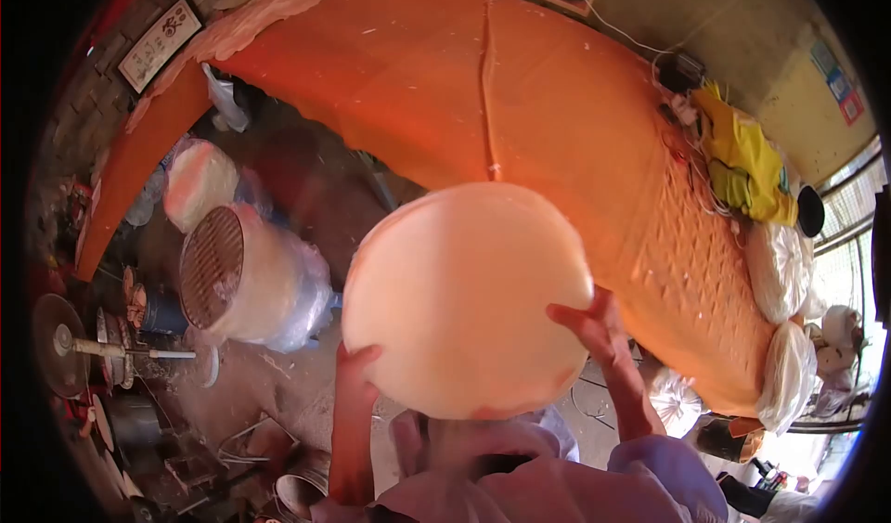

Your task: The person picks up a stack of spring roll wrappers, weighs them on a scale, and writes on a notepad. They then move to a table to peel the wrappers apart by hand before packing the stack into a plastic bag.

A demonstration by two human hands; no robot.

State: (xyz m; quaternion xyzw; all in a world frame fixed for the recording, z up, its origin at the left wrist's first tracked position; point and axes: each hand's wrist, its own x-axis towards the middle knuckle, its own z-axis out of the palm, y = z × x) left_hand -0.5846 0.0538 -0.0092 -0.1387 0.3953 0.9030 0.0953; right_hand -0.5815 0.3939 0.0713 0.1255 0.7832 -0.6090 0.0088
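Note:
A large, pale cream disc (469, 300), nearly round with a smooth face and pinkish patches along its lower rim, is held up in front of my body. My left hand (358, 365) grips its lower left edge, thumb over the face and the other fingers hidden behind. On the right edge, my right hand (592, 323) clasps the rim with its thumb across the front. The disc's top overlaps the orange-covered table (408, 68) in this view.
Left on the floor stands a plastic-wrapped drum-shaped container (269, 277), with a pale round bundle (200, 184) behind it. A pedestal fan (63, 342) lies far left. Yellow cloth (747, 166), cables and white plastic bags (787, 374) line the table's right side.

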